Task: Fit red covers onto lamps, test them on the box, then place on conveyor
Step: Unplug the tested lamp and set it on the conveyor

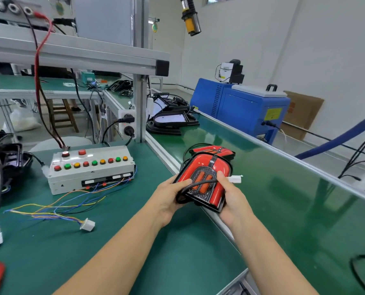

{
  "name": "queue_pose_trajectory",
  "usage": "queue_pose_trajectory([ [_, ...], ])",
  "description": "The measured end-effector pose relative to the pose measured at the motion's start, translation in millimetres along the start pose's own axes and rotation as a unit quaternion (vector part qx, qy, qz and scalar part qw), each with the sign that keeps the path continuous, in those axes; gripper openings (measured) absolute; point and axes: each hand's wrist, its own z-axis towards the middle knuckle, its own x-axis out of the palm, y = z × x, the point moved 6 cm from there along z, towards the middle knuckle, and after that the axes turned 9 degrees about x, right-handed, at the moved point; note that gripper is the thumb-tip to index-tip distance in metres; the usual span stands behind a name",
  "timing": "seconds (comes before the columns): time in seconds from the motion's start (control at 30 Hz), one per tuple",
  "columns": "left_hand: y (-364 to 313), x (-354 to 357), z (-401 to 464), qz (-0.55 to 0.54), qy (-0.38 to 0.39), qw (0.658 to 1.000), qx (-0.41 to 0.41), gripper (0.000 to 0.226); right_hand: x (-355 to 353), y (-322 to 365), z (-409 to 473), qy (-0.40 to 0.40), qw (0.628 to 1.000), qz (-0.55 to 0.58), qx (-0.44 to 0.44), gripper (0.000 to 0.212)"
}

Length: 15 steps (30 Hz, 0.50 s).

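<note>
Red-covered lamp (206, 179) held in both hands above the near rail of the conveyor (294, 199).

The lamp is gripped at its left edge by the left hand (168, 198) and at its right edge by the right hand (230, 199), fingers of both curled round the black housing. Its black cable (195, 185) is looped across the cover under the thumbs, and the white connector (235, 179) is seen projecting just right of the lamp. A second red-covered lamp (212, 151) is lying on the conveyor belt just beyond the held lamp. The test box (91, 169), with red, green and amber buttons, is standing on the green bench well to the left of the held lamp; coloured wires (56, 206) ending in a white plug (87, 225) are trailed from it toward the viewer. Uncovered black lamp housings (171, 121) are stacked further up the conveyor, beyond the held lamp.
</note>
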Motion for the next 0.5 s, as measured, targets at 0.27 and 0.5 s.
queue_pose_trajectory([
  [0.27, 7.4, 39.3, 23.7, 0.027, 0.012, 0.999, 0.013, 0.017, -33.5, 29.8, 19.1, -0.072, 0.996, 0.045, -0.026, 0.041],
  [0.5, 12.0, 57.1, 27.9, 0.151, 0.059, 0.987, 0.013, 0.054, -58.6, 47.6, 38.6, -0.138, 0.988, 0.058, -0.046, 0.041],
])
